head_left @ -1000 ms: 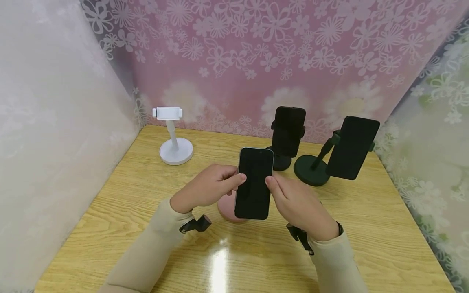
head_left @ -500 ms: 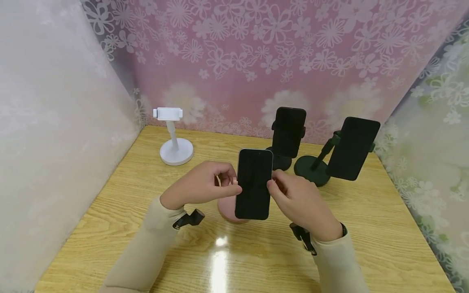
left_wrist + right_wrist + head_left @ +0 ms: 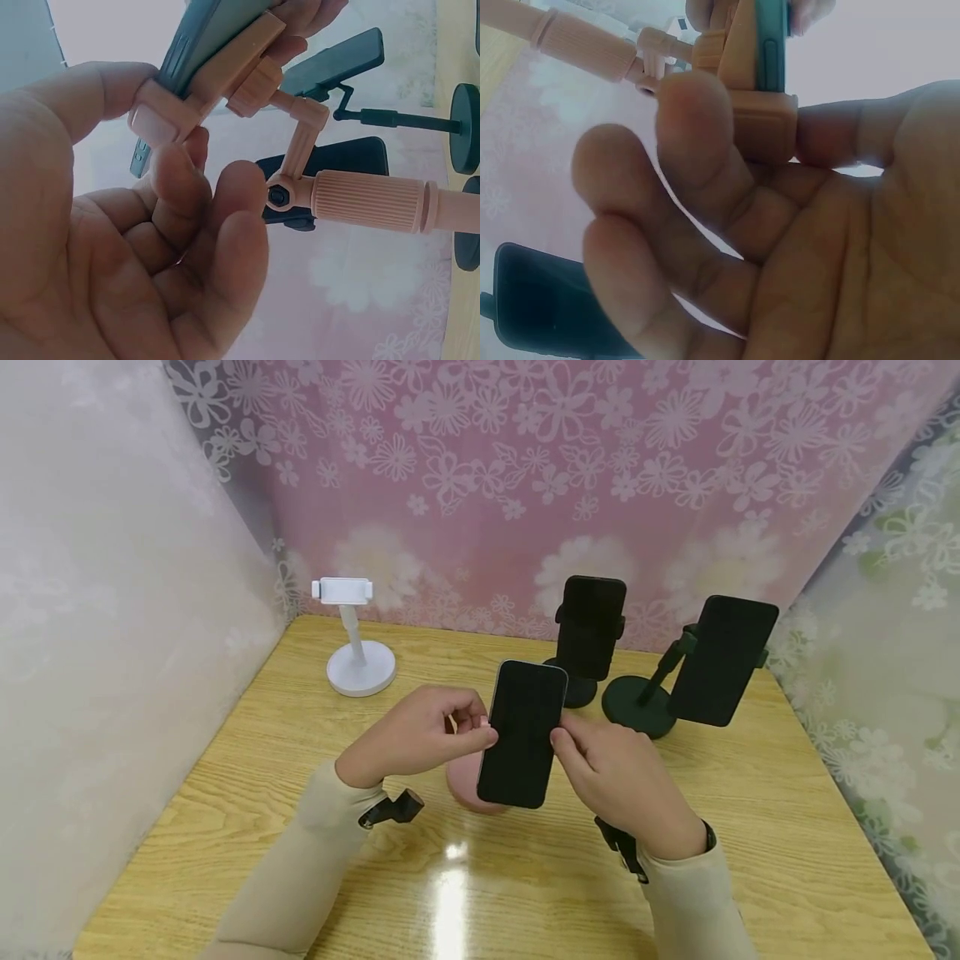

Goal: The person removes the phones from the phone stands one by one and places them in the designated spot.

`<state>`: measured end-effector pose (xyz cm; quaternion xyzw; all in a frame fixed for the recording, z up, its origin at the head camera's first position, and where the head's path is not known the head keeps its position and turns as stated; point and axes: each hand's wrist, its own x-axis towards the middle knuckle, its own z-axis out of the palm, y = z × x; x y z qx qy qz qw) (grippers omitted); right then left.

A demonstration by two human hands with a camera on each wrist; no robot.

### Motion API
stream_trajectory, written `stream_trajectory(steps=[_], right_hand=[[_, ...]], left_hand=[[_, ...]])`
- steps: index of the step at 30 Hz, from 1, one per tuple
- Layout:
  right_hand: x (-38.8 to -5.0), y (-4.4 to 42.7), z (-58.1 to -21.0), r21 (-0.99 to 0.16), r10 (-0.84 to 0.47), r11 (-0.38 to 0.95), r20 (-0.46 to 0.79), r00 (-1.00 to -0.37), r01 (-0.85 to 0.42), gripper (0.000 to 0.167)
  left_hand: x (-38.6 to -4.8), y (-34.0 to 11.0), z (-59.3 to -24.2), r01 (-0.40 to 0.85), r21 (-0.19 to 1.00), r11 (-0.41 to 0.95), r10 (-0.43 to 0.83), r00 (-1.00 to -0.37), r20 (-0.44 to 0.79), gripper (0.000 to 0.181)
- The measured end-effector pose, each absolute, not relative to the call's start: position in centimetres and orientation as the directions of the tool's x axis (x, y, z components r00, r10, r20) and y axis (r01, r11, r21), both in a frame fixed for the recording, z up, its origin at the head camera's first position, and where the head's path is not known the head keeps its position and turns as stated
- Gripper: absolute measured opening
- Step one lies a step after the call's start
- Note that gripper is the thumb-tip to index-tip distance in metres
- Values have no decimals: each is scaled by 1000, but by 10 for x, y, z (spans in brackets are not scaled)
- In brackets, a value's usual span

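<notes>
A dark-screened smartphone (image 3: 522,733) sits upright, tilted a little to the right, in the clamp of a pink phone stand (image 3: 367,201). Its round pink base (image 3: 471,783) shows partly behind the phone. My left hand (image 3: 423,731) pinches one clamp end (image 3: 156,116) between thumb and index finger, its other fingers loosely curled below. On the opposite side, my right hand (image 3: 622,777) holds the other clamp end (image 3: 765,124) between thumb and fingers. In the head view the phone hides most of the clamp and the stand's post.
A white phone stand (image 3: 361,668) with no phone stands at the back left. Behind the phone, a black stand carries a black phone (image 3: 591,627). To the right, a dark green stand (image 3: 639,707) holds another phone (image 3: 723,660). Floral cloth hangs behind the wooden table (image 3: 247,793).
The left hand first shifted slightly left, its thumb lowering along the phone's edge. Since then the phone has tilted, its top leaning right. The right hand has shifted only slightly.
</notes>
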<state>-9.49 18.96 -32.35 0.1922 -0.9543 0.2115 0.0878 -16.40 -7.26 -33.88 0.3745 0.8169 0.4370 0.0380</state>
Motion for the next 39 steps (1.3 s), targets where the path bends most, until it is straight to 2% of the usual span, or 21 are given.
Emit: stream_trajectory(steps=[9,19,29,36,39], right_hand=[[-96,186,-325,-363,-345,833,247,-905,-417,36],[-95,185,-325,-383,-341,824,252,-906,-417,38],[-95,185,-326,-360,-318,840,281,-906,-407,30],[-97,184,-326,-396,-293,833,279,-915,-387,37],[-98,183,-326,-420,-268,829,284,-921,-371,29]], left_hand=[[-163,-79,-338,529,773,351,639,-738,215,18],[-162,-82,-333,481,801,355,686,-716,126,18],[-164,-79,-335,513,796,323,703,-692,161,13],[-166,-81,-336,501,793,345,655,-734,179,17],[-168,-81,-335,480,811,335,633,-752,183,23]])
